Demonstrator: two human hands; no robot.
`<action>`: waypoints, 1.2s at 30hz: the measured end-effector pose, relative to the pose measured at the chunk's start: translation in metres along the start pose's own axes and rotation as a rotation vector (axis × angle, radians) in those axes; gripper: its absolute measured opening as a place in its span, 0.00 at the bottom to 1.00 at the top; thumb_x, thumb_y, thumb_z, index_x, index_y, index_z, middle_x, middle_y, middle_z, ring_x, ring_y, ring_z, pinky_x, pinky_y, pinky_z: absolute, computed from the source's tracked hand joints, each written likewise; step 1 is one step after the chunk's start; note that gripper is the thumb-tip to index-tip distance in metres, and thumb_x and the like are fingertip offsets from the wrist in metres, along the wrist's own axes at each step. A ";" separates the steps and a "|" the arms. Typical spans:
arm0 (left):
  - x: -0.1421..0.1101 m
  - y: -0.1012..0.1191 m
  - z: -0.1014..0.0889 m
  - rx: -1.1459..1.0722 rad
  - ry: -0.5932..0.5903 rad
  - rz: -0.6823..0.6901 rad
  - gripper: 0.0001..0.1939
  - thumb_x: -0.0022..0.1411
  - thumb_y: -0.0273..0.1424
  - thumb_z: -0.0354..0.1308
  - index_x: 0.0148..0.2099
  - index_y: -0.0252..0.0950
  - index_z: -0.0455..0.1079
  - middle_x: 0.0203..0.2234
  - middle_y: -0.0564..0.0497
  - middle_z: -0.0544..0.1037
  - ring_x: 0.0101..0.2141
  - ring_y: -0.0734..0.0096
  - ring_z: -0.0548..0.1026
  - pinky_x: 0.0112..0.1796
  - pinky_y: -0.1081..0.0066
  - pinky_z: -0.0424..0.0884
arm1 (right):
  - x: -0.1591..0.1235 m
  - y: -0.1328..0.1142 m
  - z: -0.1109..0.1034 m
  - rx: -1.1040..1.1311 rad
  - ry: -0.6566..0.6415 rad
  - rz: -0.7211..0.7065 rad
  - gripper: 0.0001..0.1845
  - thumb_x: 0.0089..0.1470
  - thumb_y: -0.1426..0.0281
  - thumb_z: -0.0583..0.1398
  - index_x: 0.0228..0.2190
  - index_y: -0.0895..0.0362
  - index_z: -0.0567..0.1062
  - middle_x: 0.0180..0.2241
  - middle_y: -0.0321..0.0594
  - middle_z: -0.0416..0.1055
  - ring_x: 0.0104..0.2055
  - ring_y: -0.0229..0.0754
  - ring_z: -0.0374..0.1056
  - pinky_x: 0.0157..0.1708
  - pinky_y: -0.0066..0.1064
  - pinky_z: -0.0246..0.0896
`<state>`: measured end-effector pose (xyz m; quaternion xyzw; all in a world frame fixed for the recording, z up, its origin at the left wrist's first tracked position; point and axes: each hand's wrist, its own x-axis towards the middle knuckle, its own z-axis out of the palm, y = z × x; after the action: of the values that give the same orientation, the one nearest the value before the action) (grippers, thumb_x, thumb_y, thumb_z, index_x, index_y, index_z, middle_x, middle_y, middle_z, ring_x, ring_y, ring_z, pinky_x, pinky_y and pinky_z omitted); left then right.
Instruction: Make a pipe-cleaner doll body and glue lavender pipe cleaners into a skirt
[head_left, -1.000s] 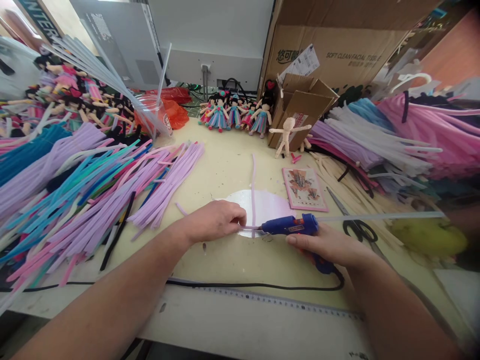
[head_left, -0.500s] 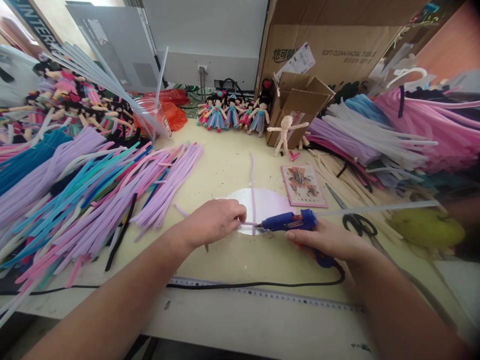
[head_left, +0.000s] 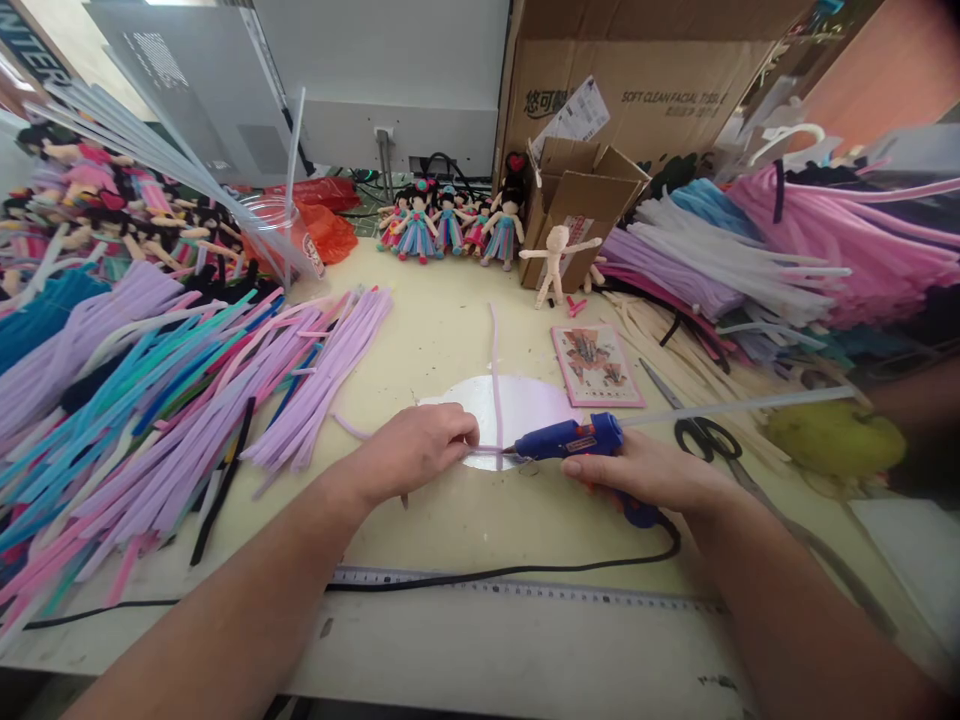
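Pinched in my left hand point(head_left: 420, 445) is a lilac pipe cleaner point(head_left: 349, 428), its tail sticking out to the left and its short end pointing right. My right hand point(head_left: 649, 468) grips a blue hot glue gun point(head_left: 574, 438) with a clear glue stick point(head_left: 739, 403) running out of its back. The gun's nozzle is at the pipe cleaner's end, touching or very close. A second lilac pipe cleaner point(head_left: 494, 345) lies upright across a shiny round disc point(head_left: 536, 395), crossing near the nozzle. My left fingertips hide part of the held piece.
Loose pipe cleaners point(head_left: 322, 385) cover the left side. Scissors point(head_left: 709, 438) and a pink-edged card point(head_left: 596, 367) lie to the right, near a yellow-green fruit point(head_left: 836, 437). Finished dolls point(head_left: 450, 228) and a plain doll body point(head_left: 555, 262) stand behind. A black cord point(head_left: 487, 575) crosses a ruler point(head_left: 570, 592) in front.
The camera view has shifted slightly, so everything sits further left. Both hands keep their grips, and the glue gun's nozzle remains by the pipe cleaner's end.
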<state>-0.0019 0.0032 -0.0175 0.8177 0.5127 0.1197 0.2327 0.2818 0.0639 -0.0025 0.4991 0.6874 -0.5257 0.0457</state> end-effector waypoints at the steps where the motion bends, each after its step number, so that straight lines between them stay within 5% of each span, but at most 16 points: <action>1: 0.000 0.000 0.000 -0.001 0.003 -0.001 0.08 0.64 0.26 0.51 0.39 0.38 0.72 0.36 0.53 0.76 0.37 0.70 0.72 0.38 0.71 0.64 | 0.000 0.001 0.000 -0.003 0.002 0.002 0.26 0.48 0.44 0.61 0.26 0.56 0.71 0.21 0.35 0.69 0.21 0.36 0.65 0.17 0.27 0.60; 36: 0.002 0.004 0.010 0.050 0.009 0.017 0.09 0.65 0.25 0.51 0.38 0.38 0.73 0.34 0.54 0.75 0.36 0.72 0.72 0.37 0.72 0.64 | -0.003 -0.005 -0.002 0.135 0.017 -0.047 0.24 0.48 0.47 0.63 0.26 0.57 0.71 0.24 0.36 0.71 0.20 0.34 0.64 0.17 0.25 0.60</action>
<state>0.0065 0.0008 -0.0238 0.8271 0.5095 0.1125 0.2089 0.2804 0.0639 0.0041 0.4893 0.6622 -0.5675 -0.0060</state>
